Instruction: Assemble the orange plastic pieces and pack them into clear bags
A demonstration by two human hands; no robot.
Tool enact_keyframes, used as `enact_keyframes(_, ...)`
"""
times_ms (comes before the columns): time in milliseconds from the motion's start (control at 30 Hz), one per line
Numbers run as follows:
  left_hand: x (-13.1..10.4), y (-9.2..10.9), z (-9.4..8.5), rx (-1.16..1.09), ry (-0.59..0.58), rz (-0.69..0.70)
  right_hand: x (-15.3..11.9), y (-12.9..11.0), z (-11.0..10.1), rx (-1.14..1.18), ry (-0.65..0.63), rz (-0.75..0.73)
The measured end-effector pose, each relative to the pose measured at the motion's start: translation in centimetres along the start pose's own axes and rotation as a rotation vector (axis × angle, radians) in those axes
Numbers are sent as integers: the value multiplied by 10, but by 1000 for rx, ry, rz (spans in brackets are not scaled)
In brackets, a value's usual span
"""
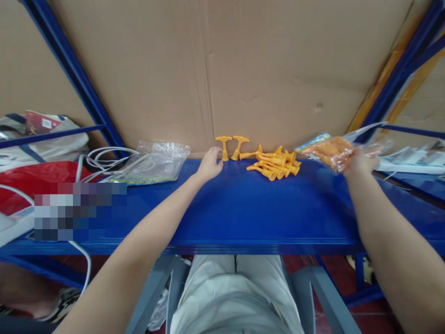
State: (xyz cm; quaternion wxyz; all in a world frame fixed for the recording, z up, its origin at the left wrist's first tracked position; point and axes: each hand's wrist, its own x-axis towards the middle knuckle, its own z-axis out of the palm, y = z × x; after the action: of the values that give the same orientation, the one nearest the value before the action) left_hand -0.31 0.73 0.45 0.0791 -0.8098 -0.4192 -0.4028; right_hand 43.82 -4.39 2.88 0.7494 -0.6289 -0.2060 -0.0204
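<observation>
My right hand [361,160] is closed on a clear plastic bag [330,150] filled with orange pieces, with a colourful header strip at its left end. It holds the bag above the right part of the blue table [264,213]. My left hand [210,163] rests near the back of the table, fingers curled, just left of two upright yellow T-shaped pieces [225,148]; whether it touches one I cannot tell. Between the hands lies a pile of yellow-orange horn-shaped pieces [274,163].
Flat clear plastic bags [156,162] lie at the back left, beside white cables [107,160]. A red bag [38,178] is farther left. A white power strip [413,164] sits at the right. Cardboard [264,69] stands behind the table between blue posts.
</observation>
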Motion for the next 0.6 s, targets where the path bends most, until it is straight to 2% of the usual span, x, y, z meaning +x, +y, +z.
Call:
enact_keyframes(33, -4, 0, 2, 16, -41, 19, -4, 2, -5, -22, 53, 129)
enact_keyframes(100, -12, 1, 3, 50, -115, 58, -10, 5, -14, -85, 112, 249)
enact_keyframes(300, -24, 2, 7, 89, -283, 89, -19, 8, -24, -339, 122, 336)
enact_keyframes(367, -26, 2, 9, 81, -316, 74, -24, 9, -26, -430, 126, 294)
enact_keyframes(467, -27, 2, 12, 66, -332, 65, -31, 12, -28, -613, 112, 141)
enact_keyframes(533, -27, 2, 13, 61, -334, 69, -31, 15, -28, -704, 44, 48)
enact_keyframes(600, -27, 2, 13, 60, -334, 74, -26, 19, -27, -764, -77, 7)
